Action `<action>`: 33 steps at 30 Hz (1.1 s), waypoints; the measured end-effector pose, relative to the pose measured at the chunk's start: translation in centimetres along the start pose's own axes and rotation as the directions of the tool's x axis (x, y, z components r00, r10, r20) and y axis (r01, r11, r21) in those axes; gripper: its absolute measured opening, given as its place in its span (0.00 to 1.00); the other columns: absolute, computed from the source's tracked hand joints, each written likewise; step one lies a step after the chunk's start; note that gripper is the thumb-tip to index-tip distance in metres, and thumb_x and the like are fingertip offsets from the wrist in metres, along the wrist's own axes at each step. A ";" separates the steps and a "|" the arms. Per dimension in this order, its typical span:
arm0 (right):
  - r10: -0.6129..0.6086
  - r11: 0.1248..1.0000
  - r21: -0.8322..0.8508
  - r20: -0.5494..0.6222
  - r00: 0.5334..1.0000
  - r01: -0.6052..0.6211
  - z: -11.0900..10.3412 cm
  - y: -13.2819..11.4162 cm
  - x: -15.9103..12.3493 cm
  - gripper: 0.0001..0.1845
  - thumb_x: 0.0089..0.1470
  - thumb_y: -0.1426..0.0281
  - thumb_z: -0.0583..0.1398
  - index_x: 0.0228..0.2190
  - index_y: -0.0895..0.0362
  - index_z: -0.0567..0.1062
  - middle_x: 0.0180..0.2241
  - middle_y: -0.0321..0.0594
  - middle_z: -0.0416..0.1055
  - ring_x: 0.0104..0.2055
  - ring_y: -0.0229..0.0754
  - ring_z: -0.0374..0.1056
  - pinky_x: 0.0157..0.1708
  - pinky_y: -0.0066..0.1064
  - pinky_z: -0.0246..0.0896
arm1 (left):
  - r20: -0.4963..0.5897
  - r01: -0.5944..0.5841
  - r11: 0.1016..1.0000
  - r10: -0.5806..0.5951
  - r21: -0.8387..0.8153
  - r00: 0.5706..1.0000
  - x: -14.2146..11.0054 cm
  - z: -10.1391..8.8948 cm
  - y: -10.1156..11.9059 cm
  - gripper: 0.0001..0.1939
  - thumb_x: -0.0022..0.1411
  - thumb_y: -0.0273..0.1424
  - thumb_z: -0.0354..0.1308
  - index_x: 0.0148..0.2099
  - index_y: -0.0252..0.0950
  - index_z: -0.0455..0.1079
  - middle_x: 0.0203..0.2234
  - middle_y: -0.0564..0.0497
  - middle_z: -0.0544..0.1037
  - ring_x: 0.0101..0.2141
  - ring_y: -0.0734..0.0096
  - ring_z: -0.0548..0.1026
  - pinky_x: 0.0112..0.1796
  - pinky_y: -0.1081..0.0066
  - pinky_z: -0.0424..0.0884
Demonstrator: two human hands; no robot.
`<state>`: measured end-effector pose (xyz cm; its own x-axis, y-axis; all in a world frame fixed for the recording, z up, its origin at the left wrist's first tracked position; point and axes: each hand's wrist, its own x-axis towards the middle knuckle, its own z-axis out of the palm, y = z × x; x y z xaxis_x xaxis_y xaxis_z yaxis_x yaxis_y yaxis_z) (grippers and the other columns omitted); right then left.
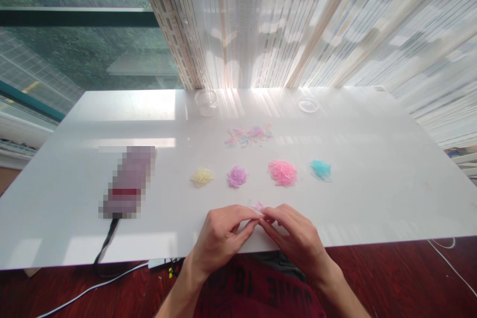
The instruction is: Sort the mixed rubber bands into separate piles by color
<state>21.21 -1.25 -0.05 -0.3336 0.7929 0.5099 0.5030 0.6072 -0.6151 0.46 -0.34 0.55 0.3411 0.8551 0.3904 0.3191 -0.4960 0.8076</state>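
Note:
My left hand [220, 236] and my right hand [294, 236] meet at the white table's [74, 218] near edge, fingertips pinched together on small pink rubber bands [257, 206]. Beyond them lie four sorted heaps: a yellow pile [201, 177], a purple pile [237, 176], a pink pile [282, 172] and a teal pile [321, 169]. Farther back is a loose mixed scatter of bands [248, 135].
A blurred-out device [128, 181] with a black cable lies at the left. A clear plastic cup [206, 101] and its lid [308, 105] stand near the far edge by the striped curtain [298, 20]. A window is at the back left. Cables run on the floor.

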 end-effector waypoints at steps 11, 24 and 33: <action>0.077 0.993 0.098 -0.050 0.996 -0.072 -0.3 -0.2 0.1 0.12 0.63 0.76 0.66 0.47 0.55 0.77 0.33 0.38 0.77 0.33 0.39 0.74 0.34 0.29 0.74 | -0.066 0.097 0.994 -0.101 -0.055 0.993 -0.1 0.0 0.2 0.04 0.70 0.25 0.64 0.45 0.36 0.80 0.34 0.49 0.86 0.24 0.78 0.74 0.24 0.79 0.69; 0.095 0.990 0.113 -0.055 0.994 -0.089 -0.2 -0.2 0.1 0.09 0.64 0.79 0.64 0.43 0.55 0.78 0.31 0.38 0.77 0.32 0.39 0.74 0.33 0.28 0.72 | -0.082 0.116 0.991 -0.120 -0.060 0.989 0.0 0.0 0.3 0.04 0.69 0.25 0.65 0.45 0.36 0.81 0.34 0.50 0.86 0.22 0.80 0.71 0.23 0.80 0.70; 0.101 0.989 0.114 -0.057 0.993 -0.094 -0.3 -0.3 0.2 0.08 0.64 0.78 0.63 0.42 0.54 0.79 0.30 0.37 0.77 0.29 0.39 0.73 0.30 0.28 0.72 | -0.067 0.130 0.990 -0.133 -0.049 0.989 -0.1 0.0 0.3 0.08 0.67 0.24 0.64 0.48 0.37 0.79 0.36 0.50 0.85 0.21 0.81 0.69 0.23 0.80 0.70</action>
<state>21.18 -1.29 0.42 -0.2348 0.8461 0.4785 0.4377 0.5315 -0.7252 0.56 -0.56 0.74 0.2357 0.9218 0.3077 0.3171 -0.3722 0.8723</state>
